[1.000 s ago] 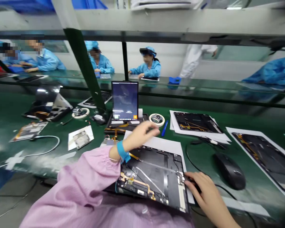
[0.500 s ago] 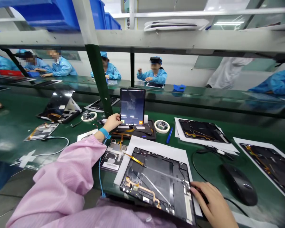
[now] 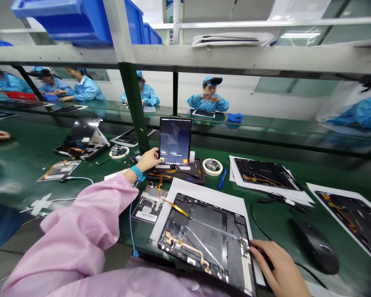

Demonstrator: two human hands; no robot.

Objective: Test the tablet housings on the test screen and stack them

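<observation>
A lit tablet screen (image 3: 175, 140) stands upright on a dark base (image 3: 196, 171). My left hand (image 3: 149, 160) is closed at the screen's lower left edge, thumb by its bottom corner. In front of me an opened tablet housing (image 3: 214, 231), with ribbon cables and a copper-coloured flex strip, lies tilted on white paper (image 3: 238, 202). My right hand (image 3: 278, 264) grips the housing's right edge, thumb near a small metal connector; its other fingers are partly hidden. Orange flex cable (image 3: 161, 180) runs from the base to a battery-like flat module (image 3: 148, 205) left of the housing.
A black mouse (image 3: 313, 245) and cable lie at right, near more opened housings (image 3: 267, 173) on paper. A tape roll (image 3: 212, 167) and blue pen (image 3: 222, 178) sit behind. A green post (image 3: 133, 107) rises beyond my left hand. Co-workers in blue sit opposite.
The view has shifted slightly, while both my hands keep their places on the screen and housing. Across the bench, a co-worker now has both hands raised near the head.
</observation>
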